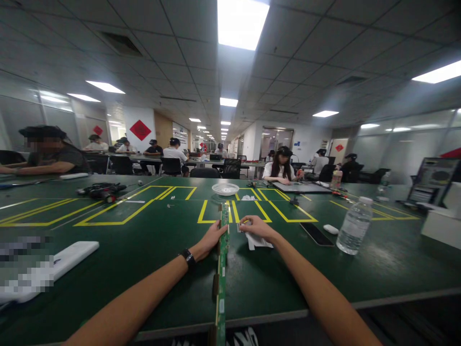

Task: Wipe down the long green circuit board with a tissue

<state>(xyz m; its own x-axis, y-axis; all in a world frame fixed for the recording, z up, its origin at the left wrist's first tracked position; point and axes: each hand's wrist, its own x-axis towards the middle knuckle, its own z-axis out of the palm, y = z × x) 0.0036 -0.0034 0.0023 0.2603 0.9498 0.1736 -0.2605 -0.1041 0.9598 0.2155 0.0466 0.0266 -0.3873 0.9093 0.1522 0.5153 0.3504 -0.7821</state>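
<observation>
I can see a shallow white basket [226, 190] on the green tabletop [154, 288], just past the far end of the long circuit board [222, 274]; I can't make out anything inside it. The large clear bottle [355, 227] to my right stands capped, with clear liquid in it.

My left hand [209, 240] reaches in and grips the board around its middle, thumb on top, fingers hidden beneath. The board points away from me, its near end passing over the table edge. My right hand [257, 228] is just beside it, wrist bent inward, fingers curled together at a small pale piece; I can't tell whether they have hold of it. Crumpled white tissue [258, 241] lies under that hand.

A black phone [317, 234] and small white case [330, 229] lie between my right forearm and the bottle. Dark cables [103, 191] are bunched farther left, well apart from both hands.
</observation>
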